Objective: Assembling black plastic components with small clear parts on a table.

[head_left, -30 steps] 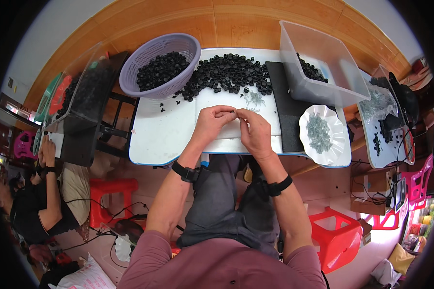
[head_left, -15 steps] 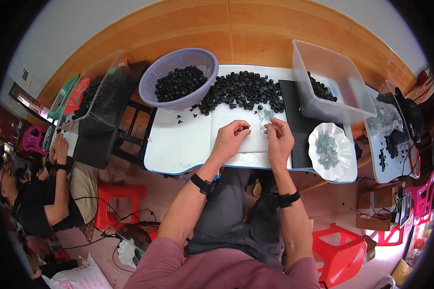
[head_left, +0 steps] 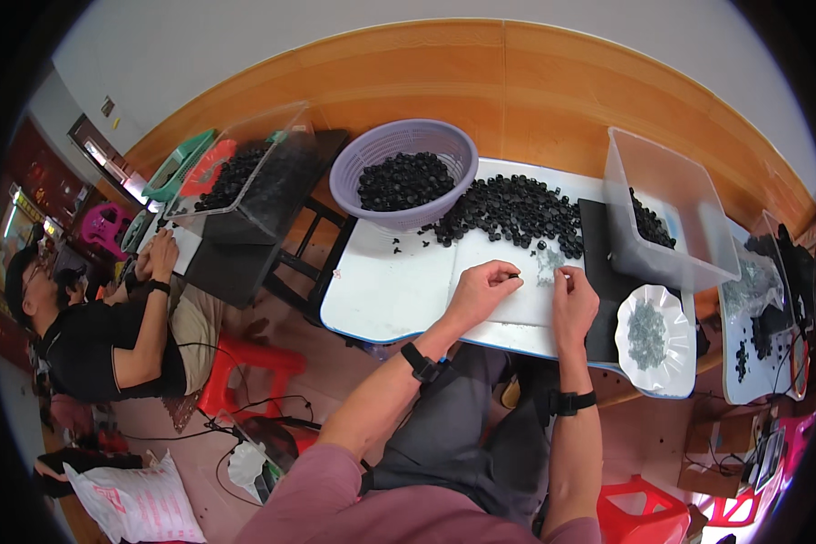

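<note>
My left hand (head_left: 482, 297) is closed in a pinch on a small black cap (head_left: 514, 276), held just above the white table (head_left: 381, 304). To its right, my right hand (head_left: 575, 310) also has thumb and forefinger pressed together; whatever is between them is too small to make out. Beside those fingertips lies a little heap of clear, thin pieces (head_left: 549, 263). Beyond both hands spreads a wide pile of black caps (head_left: 517, 208).
A purple basket (head_left: 343, 192) of black caps stands at the back left. On the right are a black mat (head_left: 600, 258), a clear bin (head_left: 689, 195) and a white fluted dish (head_left: 683, 349) holding clear pieces. A person (head_left: 109, 340) works at a table farther left.
The view has swung, so the scene sits farther right and lower. My right fingers have drawn together and back slightly from the clear heap. My left hand keeps its pinch on the cap.
</note>
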